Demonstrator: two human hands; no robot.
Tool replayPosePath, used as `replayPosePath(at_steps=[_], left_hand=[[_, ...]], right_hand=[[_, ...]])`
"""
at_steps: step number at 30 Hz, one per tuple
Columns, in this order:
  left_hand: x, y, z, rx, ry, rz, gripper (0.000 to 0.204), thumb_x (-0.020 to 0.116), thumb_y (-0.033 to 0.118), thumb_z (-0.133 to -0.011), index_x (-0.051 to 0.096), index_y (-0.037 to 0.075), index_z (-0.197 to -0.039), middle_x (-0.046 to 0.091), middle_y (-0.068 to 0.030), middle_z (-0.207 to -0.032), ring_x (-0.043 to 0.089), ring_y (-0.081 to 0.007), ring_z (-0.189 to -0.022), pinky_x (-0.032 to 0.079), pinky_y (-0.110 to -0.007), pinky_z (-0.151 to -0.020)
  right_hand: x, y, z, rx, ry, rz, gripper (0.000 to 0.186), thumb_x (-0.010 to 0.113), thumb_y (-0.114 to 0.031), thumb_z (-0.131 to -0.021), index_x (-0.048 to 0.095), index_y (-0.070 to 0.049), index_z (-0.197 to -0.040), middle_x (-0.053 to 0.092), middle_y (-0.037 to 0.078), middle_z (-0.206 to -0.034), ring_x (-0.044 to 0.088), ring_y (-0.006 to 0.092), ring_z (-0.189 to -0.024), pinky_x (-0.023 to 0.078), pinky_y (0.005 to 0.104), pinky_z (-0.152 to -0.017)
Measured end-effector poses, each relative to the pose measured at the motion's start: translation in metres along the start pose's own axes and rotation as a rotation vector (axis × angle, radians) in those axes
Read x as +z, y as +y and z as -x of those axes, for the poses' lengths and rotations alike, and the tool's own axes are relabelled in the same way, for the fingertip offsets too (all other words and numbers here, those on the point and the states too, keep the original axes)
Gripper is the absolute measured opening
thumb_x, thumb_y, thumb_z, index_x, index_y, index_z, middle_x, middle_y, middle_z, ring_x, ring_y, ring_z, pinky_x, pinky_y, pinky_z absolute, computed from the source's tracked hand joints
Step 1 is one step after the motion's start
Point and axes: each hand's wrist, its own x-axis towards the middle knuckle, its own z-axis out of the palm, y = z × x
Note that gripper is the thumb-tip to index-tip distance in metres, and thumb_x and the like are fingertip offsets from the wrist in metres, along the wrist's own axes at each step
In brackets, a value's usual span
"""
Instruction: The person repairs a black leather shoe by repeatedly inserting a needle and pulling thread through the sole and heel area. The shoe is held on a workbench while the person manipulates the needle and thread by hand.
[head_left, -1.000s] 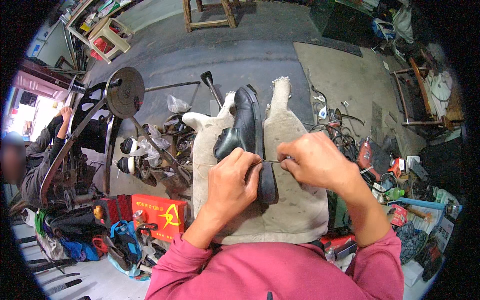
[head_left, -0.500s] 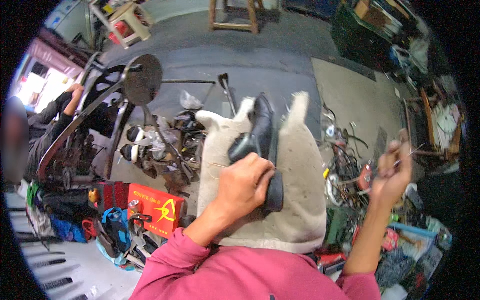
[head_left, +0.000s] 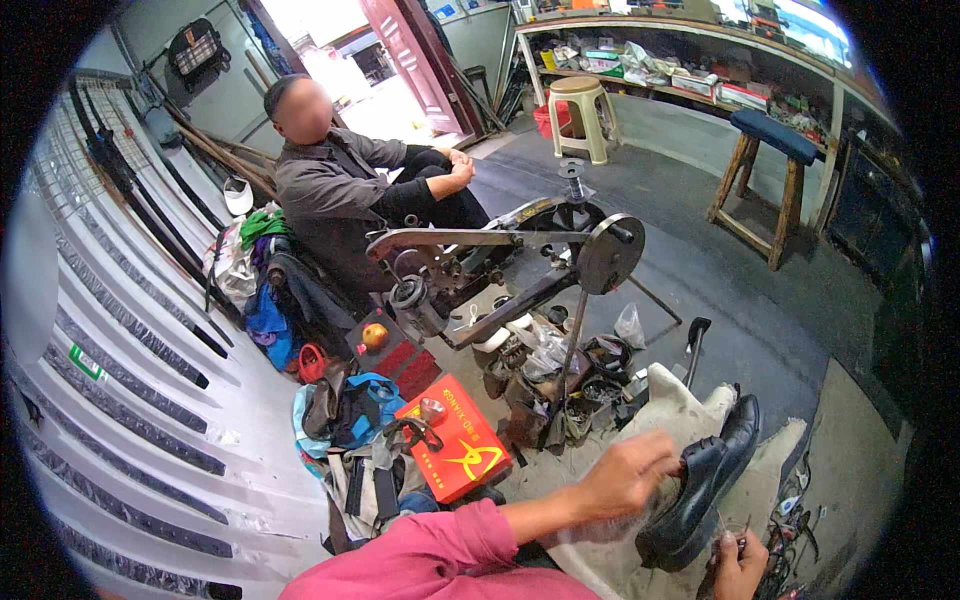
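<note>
A black leather shoe (head_left: 692,505) lies on the pale cloth (head_left: 655,405) over my lap, its toe pointing away to the right. My left hand (head_left: 632,472), slightly blurred, is closed beside the shoe's opening. Its fingers are pressed together, and I cannot make out what is in them. Low at the right, on the near side of the shoe, my right hand (head_left: 738,566) is closed around a thin needle-like tool (head_left: 746,526). Much of that tool is hidden by the fingers.
Beyond the cloth stands a hand-cranked sewing machine (head_left: 500,250), with a seated person (head_left: 335,190) behind it. A red box (head_left: 455,440), bags and loose shoe parts lie to the left. Farther off are a plastic stool (head_left: 580,120) and a wooden stool (head_left: 765,185).
The view has swung left, bringing the seated person and doorway into sight. My left hand has come off the shoe's heel. My right hand, earlier raised out to the side, is now beside the shoe.
</note>
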Motion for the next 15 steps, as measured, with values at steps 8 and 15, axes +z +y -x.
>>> replayPosePath(at_steps=[8, 15], left_hand=[[-0.067, -0.034, -0.001, -0.231, 0.409, 0.706, 0.034, 0.046, 0.028, -0.106, 0.059, 0.003, -0.088, 0.068, -0.0118, -0.104, 0.065, -0.0202, -0.093, 0.048, -0.035, -0.094], [-0.103, -0.045, 0.01, -0.232, 0.477, 1.365, 0.033, 0.044, 0.033, -0.106, 0.055, 0.007, -0.09, 0.069, -0.0123, -0.1, 0.069, -0.0305, -0.098, 0.052, -0.051, -0.096]], right_hand=[[0.012, -0.004, -0.003, -0.076, 0.094, -0.808, 0.023, 0.053, -0.018, -0.102, 0.061, 0.004, -0.106, 0.056, 0.025, -0.137, 0.067, 0.0192, -0.075, 0.053, 0.0255, -0.066], [0.005, -0.014, -0.007, 0.064, 0.127, -0.257, 0.029, 0.057, -0.021, -0.101, 0.069, 0.003, -0.11, 0.072, 0.009, -0.093, 0.06, 0.0134, -0.069, 0.048, 0.0262, -0.063]])
